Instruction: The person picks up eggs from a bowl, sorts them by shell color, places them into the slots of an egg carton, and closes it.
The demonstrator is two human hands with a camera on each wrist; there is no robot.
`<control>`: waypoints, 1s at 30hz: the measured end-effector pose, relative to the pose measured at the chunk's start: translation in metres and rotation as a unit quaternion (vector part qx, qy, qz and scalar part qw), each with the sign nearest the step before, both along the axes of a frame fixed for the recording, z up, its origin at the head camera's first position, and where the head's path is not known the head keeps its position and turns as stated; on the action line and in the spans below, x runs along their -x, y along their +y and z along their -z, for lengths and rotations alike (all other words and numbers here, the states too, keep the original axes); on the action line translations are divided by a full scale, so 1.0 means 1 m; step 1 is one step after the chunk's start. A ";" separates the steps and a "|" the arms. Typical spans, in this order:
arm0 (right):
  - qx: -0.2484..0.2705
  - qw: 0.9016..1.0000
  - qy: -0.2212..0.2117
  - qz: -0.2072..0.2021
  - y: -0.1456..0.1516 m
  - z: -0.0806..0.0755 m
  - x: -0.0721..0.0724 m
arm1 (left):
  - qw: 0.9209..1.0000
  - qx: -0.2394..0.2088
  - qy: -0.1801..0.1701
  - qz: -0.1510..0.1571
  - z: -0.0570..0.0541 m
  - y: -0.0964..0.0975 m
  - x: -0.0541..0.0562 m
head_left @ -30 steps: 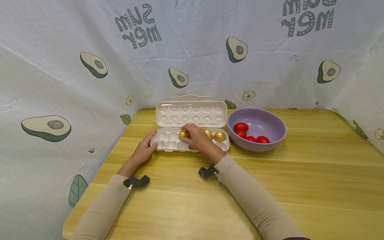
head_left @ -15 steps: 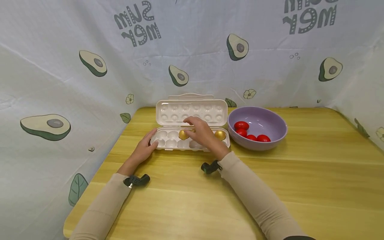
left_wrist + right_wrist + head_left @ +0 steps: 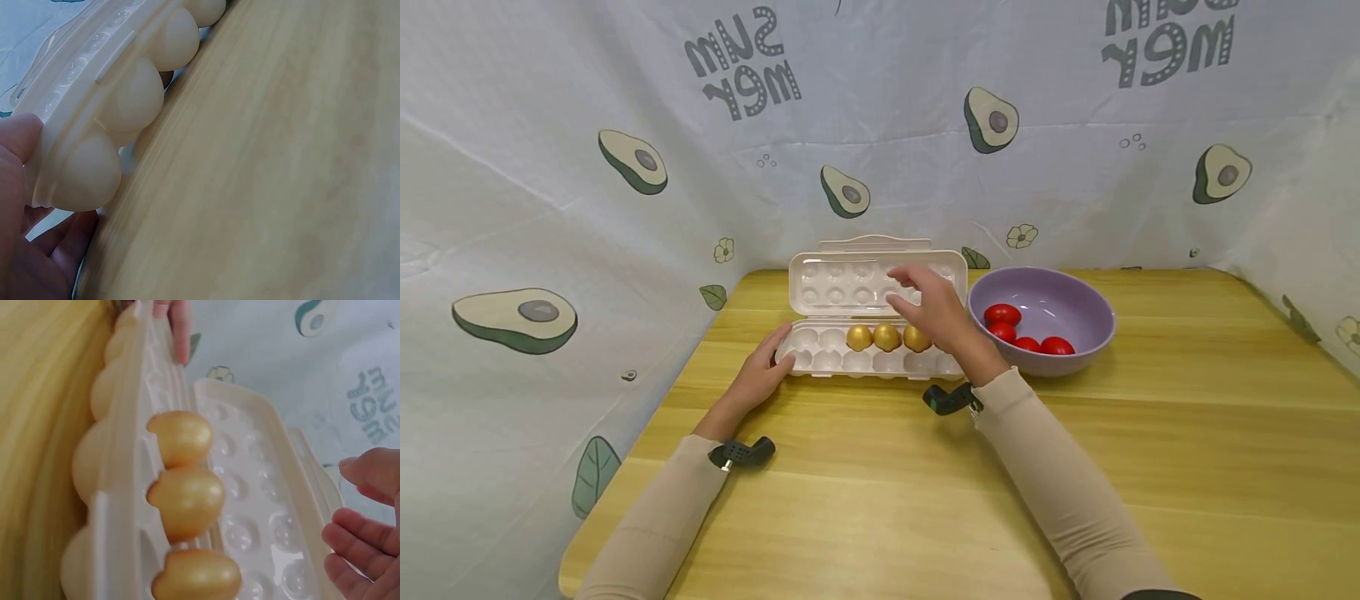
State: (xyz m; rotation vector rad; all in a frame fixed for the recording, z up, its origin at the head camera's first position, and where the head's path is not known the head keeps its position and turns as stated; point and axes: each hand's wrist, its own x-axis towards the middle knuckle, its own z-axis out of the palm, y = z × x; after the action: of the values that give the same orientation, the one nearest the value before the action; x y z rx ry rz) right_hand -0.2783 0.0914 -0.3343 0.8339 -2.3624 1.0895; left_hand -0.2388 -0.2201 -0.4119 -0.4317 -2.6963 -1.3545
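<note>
A pale egg box (image 3: 827, 362) lies on the table, its lid (image 3: 838, 285) raised at the back. Three gold eggs (image 3: 887, 337) show side by side in the back row; the right end of that row is behind my right wrist. At the box's left end my left hand (image 3: 752, 382) holds it, thumb over the near edge and fingers around the end, as the left wrist view also shows (image 3: 28, 187). My right hand (image 3: 938, 310) is raised over the box's right part, fingers apart and loosely bent, holding nothing. The gold eggs (image 3: 192, 506) sit apart from it in the right wrist view.
A purple bowl (image 3: 1075, 312) stands just right of the egg box, with several red eggs (image 3: 1002, 315) in it. The wooden table (image 3: 850, 483) reaches a printed cloth (image 3: 910, 150) behind and at the sides.
My right hand has let go of a gold egg, lifted, and moved right and away from the row. More of the gold eggs show now. My left hand stays on the egg box.
</note>
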 end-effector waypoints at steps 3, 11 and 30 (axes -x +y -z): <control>0.015 1.000 -0.005 0.000 0.010 -0.003 0.002 | 1.000 -0.005 0.000 0.000 0.000 0.000 0.000; 0.051 0.997 -0.046 0.027 0.039 -0.003 0.011 | 1.000 -0.016 0.005 0.004 0.002 0.000 0.000; 0.121 0.984 -0.084 0.100 0.088 -0.013 0.018 | 1.000 -0.019 -0.010 0.009 -0.034 0.015 -0.028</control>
State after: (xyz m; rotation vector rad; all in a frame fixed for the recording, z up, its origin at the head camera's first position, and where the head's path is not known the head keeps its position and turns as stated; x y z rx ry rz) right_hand -0.2965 0.1798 -0.3209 0.4245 -2.3234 1.3707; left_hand -0.2111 -0.2048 -0.3783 -0.4418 -2.6840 -1.4199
